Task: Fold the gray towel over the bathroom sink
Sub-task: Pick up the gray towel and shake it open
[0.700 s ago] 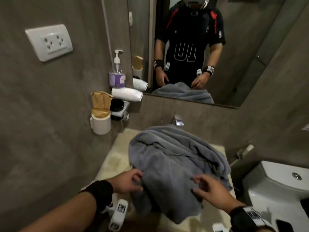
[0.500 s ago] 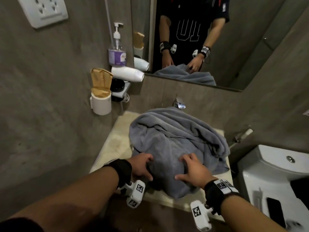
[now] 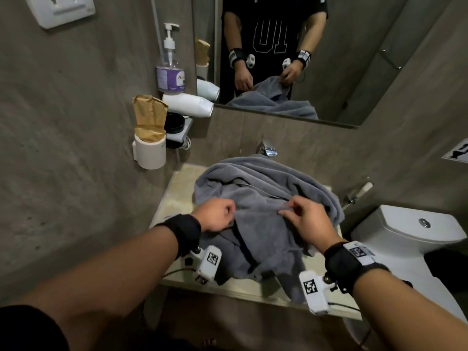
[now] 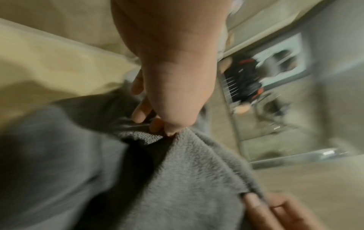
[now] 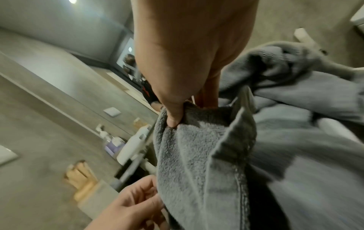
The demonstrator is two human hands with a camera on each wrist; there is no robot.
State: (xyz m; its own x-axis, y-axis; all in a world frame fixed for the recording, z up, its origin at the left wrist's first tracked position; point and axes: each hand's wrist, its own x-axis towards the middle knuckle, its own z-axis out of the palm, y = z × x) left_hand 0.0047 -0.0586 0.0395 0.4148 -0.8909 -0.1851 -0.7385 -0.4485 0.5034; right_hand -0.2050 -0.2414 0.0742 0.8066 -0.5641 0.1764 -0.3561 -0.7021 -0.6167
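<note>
A crumpled gray towel (image 3: 263,198) lies heaped over the beige sink counter (image 3: 177,183), hiding the basin, with one end hanging over the front edge. My left hand (image 3: 217,215) pinches the towel's edge (image 4: 177,155) between thumb and fingers at the heap's left side. My right hand (image 3: 304,216) pinches the same raised edge (image 5: 197,155) a little to the right, thumb pressed into the fold. The stretch of towel between both hands is lifted slightly off the pile.
A chrome faucet (image 3: 267,148) sticks out behind the towel. A soap pump bottle (image 3: 170,69), a white hair dryer (image 3: 187,105) and a white cup with paper bags (image 3: 149,148) line the left wall. A toilet (image 3: 405,239) stands close at the right. A mirror (image 3: 278,51) hangs above.
Both hands went from resting on the near part of the towel to pinching its edge and lifting it a little. The camera has tipped further down.
</note>
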